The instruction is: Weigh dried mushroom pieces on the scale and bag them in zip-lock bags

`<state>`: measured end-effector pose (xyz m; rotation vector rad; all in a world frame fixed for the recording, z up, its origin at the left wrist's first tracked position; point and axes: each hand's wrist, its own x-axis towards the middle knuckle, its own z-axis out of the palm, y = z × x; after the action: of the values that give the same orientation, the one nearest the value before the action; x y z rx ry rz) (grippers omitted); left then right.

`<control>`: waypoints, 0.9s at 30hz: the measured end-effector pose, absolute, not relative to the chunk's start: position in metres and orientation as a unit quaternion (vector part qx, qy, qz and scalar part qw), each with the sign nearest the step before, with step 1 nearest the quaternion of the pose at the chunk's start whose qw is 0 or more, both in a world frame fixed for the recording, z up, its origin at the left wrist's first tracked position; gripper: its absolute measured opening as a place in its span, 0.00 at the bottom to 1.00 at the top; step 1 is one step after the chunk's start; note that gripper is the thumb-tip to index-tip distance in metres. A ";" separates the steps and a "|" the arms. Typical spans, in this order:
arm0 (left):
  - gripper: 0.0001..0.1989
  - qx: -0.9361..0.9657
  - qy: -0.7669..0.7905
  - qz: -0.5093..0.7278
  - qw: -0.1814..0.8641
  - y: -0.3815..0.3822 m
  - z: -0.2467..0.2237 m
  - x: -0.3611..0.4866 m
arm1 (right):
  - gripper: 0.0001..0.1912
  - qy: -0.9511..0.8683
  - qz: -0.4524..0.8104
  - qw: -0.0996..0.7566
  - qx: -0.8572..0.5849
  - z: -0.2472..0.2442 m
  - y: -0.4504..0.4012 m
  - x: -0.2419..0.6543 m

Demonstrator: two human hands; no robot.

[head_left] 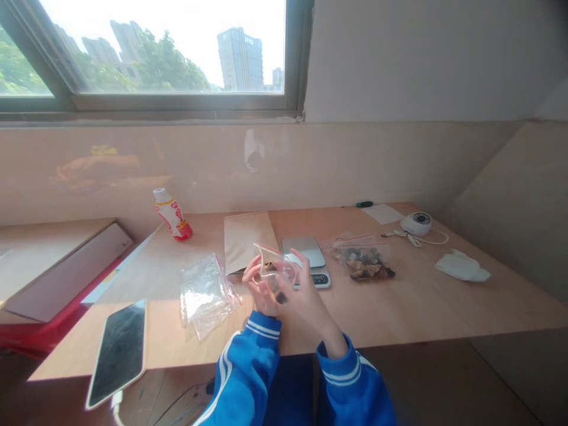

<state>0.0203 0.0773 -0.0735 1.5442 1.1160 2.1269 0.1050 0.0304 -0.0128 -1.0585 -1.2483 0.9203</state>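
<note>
A small clear zip bag point(267, 260) with a red seal line is held up over the table's front part, with a few brown and dark pieces in its lower part. My left hand point(261, 293) grips it from the left, fingers curled around its side. On the other side, my right hand point(304, 290) has its thumb and fingers at the bag's right edge, the index finger raised. Just behind my hands is a kitchen scale point(304, 251) with a silver plate and dark display. To the right lies a larger zip bag point(366, 258) of dried brown-black pieces.
Flat clear zip bags point(206, 296) lie left of my hands, before a brown paper sheet point(248, 234). A phone point(118, 349) on a cable overhangs the front edge. Farther out are a bottle point(173, 214), a white camera-like device point(416, 223), tissue point(462, 265) and a green-handled tool point(364, 204).
</note>
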 end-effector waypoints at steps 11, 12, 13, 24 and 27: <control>0.22 0.608 0.453 0.614 0.221 0.080 -0.070 0.014 | 0.12 -0.473 0.423 0.630 -0.447 -0.014 0.000 0.151; 0.23 0.613 0.449 0.608 0.230 0.080 -0.070 0.014 | 0.13 -0.462 0.426 0.633 -0.453 -0.015 -0.001 0.153; 0.24 0.611 0.444 0.608 0.244 0.080 -0.070 0.014 | 0.15 -0.451 0.432 0.634 -0.455 -0.016 -0.002 0.155; 0.19 0.581 0.463 0.602 0.292 0.069 -0.067 0.016 | 0.24 -0.367 0.418 0.673 -0.487 -0.033 0.005 0.157; 0.19 0.573 0.470 0.610 0.281 0.069 -0.066 0.018 | 0.22 -0.335 0.389 0.690 -0.509 -0.041 0.009 0.159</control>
<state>0.0176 0.0686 -0.0656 1.5345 1.2597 1.6340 0.1588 0.0093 -0.0406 -1.1392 -0.7497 0.8703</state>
